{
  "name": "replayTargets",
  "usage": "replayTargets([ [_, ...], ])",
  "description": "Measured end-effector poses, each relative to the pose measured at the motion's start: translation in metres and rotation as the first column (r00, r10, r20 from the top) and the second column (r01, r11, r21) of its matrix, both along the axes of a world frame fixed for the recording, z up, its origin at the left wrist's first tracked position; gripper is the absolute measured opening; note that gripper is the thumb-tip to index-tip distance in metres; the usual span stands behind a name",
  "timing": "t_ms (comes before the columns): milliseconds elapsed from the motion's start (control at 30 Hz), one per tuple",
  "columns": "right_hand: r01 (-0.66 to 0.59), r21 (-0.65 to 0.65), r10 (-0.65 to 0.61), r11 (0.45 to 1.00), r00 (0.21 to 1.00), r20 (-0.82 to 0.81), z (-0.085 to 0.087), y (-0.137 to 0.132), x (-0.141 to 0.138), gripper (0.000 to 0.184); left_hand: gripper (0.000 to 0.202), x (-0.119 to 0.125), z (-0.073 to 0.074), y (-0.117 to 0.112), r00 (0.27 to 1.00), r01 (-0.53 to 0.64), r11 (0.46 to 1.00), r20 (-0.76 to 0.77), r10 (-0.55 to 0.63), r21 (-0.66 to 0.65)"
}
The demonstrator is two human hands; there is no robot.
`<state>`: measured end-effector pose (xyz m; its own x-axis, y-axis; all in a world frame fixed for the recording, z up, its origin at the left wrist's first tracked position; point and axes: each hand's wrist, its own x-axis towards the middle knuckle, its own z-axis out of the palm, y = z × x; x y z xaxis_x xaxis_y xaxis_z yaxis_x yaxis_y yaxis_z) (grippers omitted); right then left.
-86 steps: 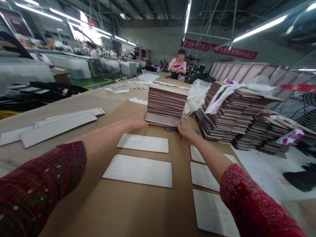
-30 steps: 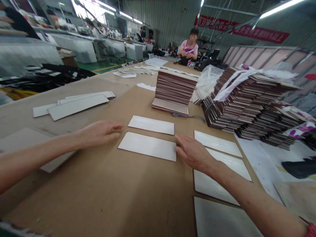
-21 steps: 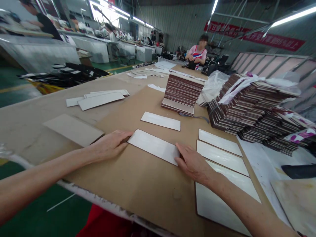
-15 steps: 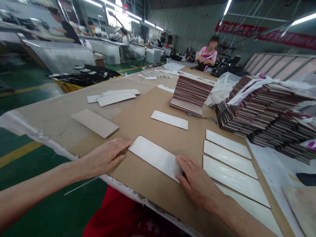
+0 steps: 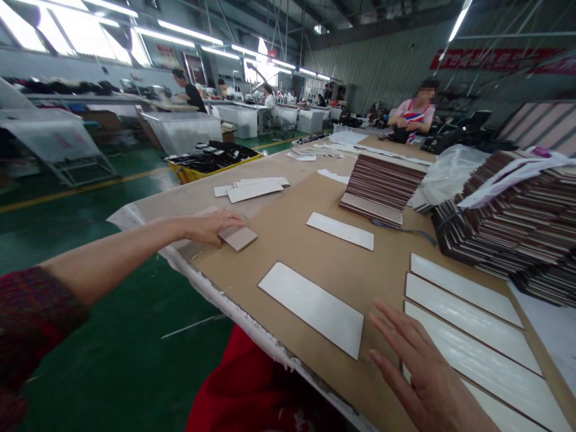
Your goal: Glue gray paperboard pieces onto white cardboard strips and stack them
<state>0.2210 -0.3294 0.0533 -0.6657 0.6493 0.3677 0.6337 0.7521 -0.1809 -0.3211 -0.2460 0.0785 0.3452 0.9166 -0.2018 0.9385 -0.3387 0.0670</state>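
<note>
My left hand (image 5: 207,228) reaches across a flat beige panel (image 5: 240,236) at the table's left side. Its fingers lie over the panel and the thumb is at the near edge, so the hand covers the panel's middle. My right hand (image 5: 416,360) is open with fingers apart, above the table and holding nothing. Just left of its fingertips lies a white rectangular panel (image 5: 315,309) with a thin dark edge. On its other side, a row of similar white panels (image 5: 477,318) partly passes behind the hand. Another white panel (image 5: 341,230) lies farther back.
A fanned stack of brown-edged panels (image 5: 382,186) stands behind, with larger piles (image 5: 517,222) at right. Several pale strips (image 5: 256,189) lie at the table's far left. A yellow crate (image 5: 211,159) of black pieces is beyond the edge. A co-worker (image 5: 411,117) stands at the far end.
My left hand has left the near white panel and moved left onto the beige panel. My right hand has let go of the white panel and moved right. The view has turned left.
</note>
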Motion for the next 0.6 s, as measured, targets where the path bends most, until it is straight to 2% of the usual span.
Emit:
replayTargets([
  [167,-0.002,-0.022,0.003,1.0,0.999,0.045,-0.002,-0.013,0.005,0.046,0.08,-0.006,-0.002,0.021,1.0,0.02,0.997,-0.011,-0.021,-0.072],
  [367,-0.007,0.004,0.006,1.0,0.998,0.062,-0.011,-0.015,0.011,0.044,0.08,-0.017,0.004,0.025,0.999,-0.009,0.993,0.051,0.015,-0.115],
  [433,-0.015,0.015,0.014,1.0,0.998,0.058,-0.012,-0.013,0.011,0.044,0.079,-0.018,0.013,0.023,0.998,-0.033,0.992,0.046,0.039,-0.118],
  [500,-0.025,0.016,0.025,1.0,0.999,0.048,-0.009,-0.012,0.007,0.042,0.077,-0.011,0.027,0.018,0.997,-0.064,0.996,0.032,0.066,-0.064],
  [600,-0.036,-0.013,0.035,0.999,0.999,-0.014,0.005,-0.012,-0.009,0.036,0.075,0.02,0.051,0.007,0.998,-0.044,0.994,0.043,0.04,0.096],
])
